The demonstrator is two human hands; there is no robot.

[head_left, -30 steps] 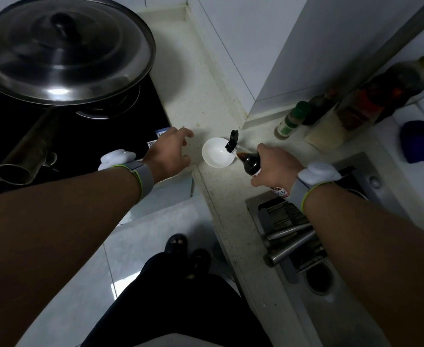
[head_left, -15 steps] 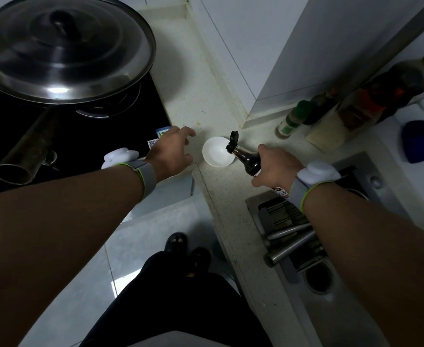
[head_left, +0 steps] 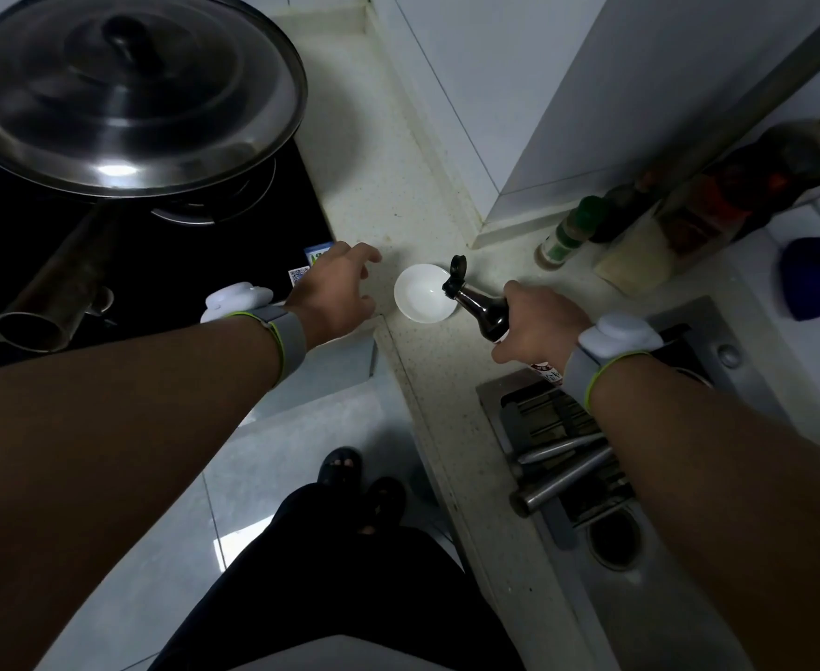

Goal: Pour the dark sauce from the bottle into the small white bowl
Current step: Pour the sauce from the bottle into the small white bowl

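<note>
A small white bowl sits on the pale speckled counter near the corner. My right hand grips a dark sauce bottle, tilted to the left, with its flip cap open and its spout over the bowl's right rim. The inside of the bowl looks white; no sauce shows in it. My left hand hovers just left of the bowl, fingers spread, holding nothing and not touching the bowl.
A large steel lid covers a wok on the black hob at the left. Several bottles stand against the wall on the right. A sink with metal utensils lies below my right arm. A blue cloth lies far right.
The bottle has tipped a little further, bringing its spout lower over the bowl's rim. My left hand has stayed beside the bowl.
</note>
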